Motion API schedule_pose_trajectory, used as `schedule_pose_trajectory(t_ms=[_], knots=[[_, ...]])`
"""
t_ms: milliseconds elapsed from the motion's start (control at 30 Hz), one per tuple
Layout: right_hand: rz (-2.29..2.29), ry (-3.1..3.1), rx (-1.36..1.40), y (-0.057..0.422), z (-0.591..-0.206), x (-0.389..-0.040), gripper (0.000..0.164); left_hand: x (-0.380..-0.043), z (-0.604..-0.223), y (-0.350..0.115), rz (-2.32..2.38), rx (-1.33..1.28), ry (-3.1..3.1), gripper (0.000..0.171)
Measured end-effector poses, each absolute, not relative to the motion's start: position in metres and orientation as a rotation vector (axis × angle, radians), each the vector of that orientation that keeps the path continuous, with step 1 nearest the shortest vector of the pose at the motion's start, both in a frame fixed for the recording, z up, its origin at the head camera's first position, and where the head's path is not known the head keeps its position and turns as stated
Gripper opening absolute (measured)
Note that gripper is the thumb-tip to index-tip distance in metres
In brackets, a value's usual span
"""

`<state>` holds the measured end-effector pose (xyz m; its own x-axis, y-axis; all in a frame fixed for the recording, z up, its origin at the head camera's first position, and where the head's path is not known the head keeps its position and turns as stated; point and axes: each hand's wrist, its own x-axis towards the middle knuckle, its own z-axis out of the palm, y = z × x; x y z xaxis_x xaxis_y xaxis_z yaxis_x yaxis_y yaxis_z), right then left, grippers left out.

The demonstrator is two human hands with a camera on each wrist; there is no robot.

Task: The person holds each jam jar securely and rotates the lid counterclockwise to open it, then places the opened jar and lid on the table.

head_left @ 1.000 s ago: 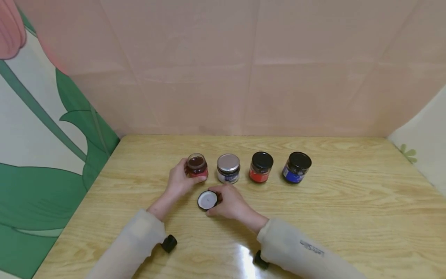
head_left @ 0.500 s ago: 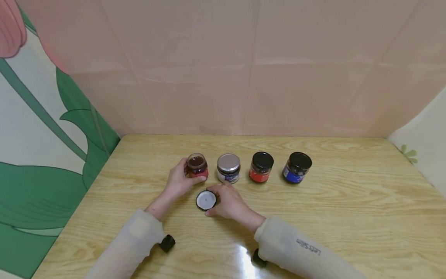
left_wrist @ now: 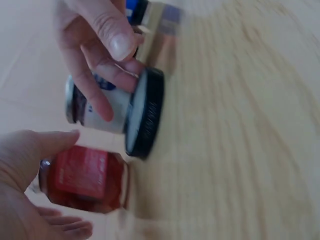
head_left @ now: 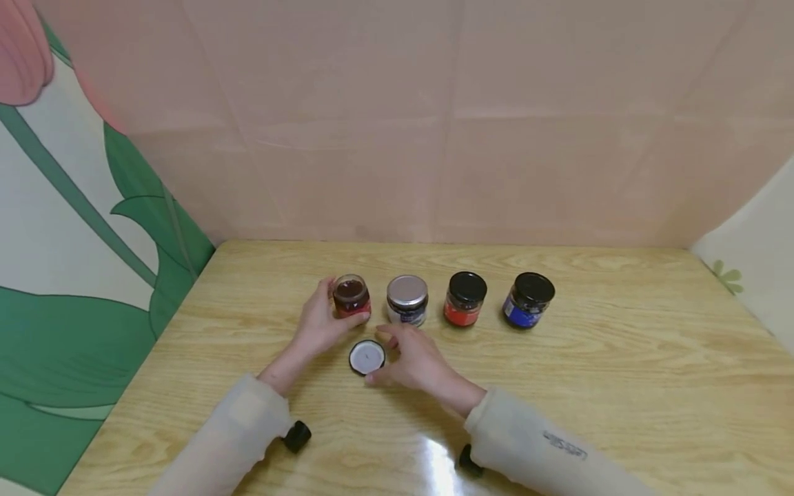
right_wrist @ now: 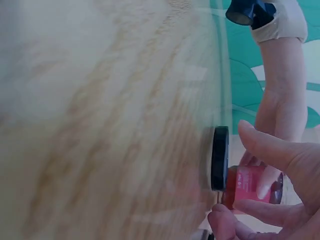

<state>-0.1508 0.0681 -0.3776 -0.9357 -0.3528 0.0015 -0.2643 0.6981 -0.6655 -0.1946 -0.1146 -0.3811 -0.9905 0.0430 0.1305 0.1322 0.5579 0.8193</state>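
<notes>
A small lidless glass jar (head_left: pixel 351 297) with a red label and dark red contents stands upright at the left end of a row. My left hand (head_left: pixel 322 320) holds it from the left, thumb across the front. Nearer to me, a black-rimmed lid (head_left: pixel 367 357) lies on the table, pale inner side up. My right hand (head_left: pixel 414 358) is just right of this lid, its thumb and fingers spread apart around it. The left wrist view shows the lid (left_wrist: pixel 145 114) with the right fingers (left_wrist: pixel 95 97) off its rim. The right wrist view shows the lid (right_wrist: pixel 220 157) flat on the table.
Right of the lidless jar stand a jar with a silver lid (head_left: pixel 406 300), a red-labelled jar with a black lid (head_left: pixel 465 298) and a blue-labelled jar with a black lid (head_left: pixel 528 300). A pink sheet (head_left: pixel 446 124) hangs behind the wood-grain table (head_left: pixel 620 358).
The right hand, which gripped the lid by its edge, has set it down and let go, its fingers spreading. The left hand stays at the lidless jar.
</notes>
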Motion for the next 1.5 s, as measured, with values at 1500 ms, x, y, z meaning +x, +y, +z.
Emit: schedule_pose_trajectory(t_ms=[1500], knots=[[-1.07, 3.046, -0.315, 0.141, -0.32, -0.14, 0.042, -0.177, -0.341, -0.053, -1.228, -0.493, -2.58, 0.072]])
